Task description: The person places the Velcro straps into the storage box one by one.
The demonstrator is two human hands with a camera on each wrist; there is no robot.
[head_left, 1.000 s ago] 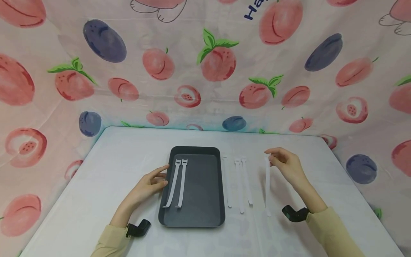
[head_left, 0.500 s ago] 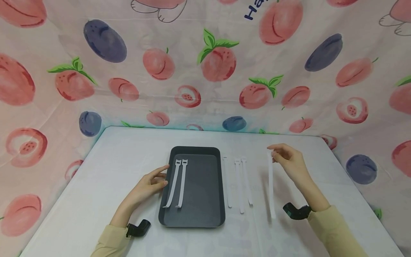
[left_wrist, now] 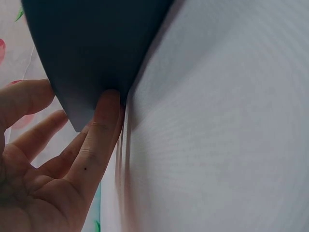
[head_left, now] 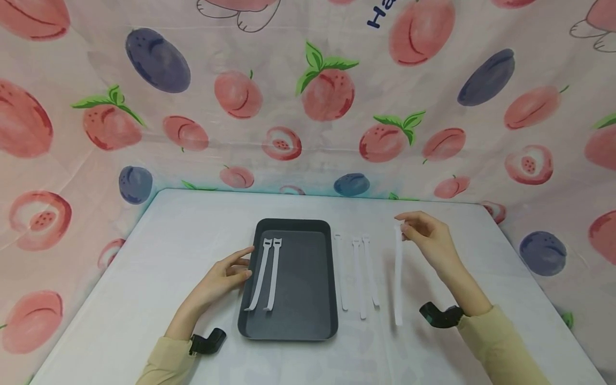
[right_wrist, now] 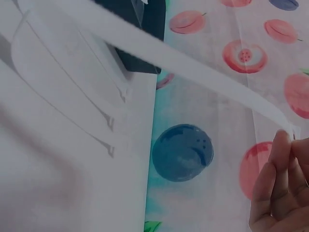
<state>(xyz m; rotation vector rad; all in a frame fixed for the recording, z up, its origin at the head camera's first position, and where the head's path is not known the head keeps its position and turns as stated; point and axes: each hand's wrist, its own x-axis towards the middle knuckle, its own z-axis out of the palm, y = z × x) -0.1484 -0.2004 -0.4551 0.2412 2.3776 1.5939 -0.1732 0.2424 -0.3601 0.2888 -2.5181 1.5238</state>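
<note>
My right hand (head_left: 428, 238) pinches one end of a white hook-and-loop cable tie (head_left: 398, 278), which hangs down from the fingertips. In the right wrist view the tie (right_wrist: 193, 72) stretches across from the pinching fingers (right_wrist: 282, 150). My left hand (head_left: 227, 275) touches the left side of a dark grey tray (head_left: 289, 332). In the left wrist view its fingers (left_wrist: 104, 116) lie fairly straight against the outside of the tray wall (left_wrist: 91, 58). Two white cable ties (head_left: 273, 275) lie side by side in the left part of the tray, their slotted heads at the far end.
Between the tray and my right hand, three more white cable ties (head_left: 358, 280) lie on the white table (head_left: 192, 224). A fruit-printed cloth (head_left: 289, 107) hangs behind the table. Each wrist wears a black camera (head_left: 440, 315).
The right hand first rises and shifts a little right, then moves back left with the hanging cable tie. My left hand and the tray stay where they were.
</note>
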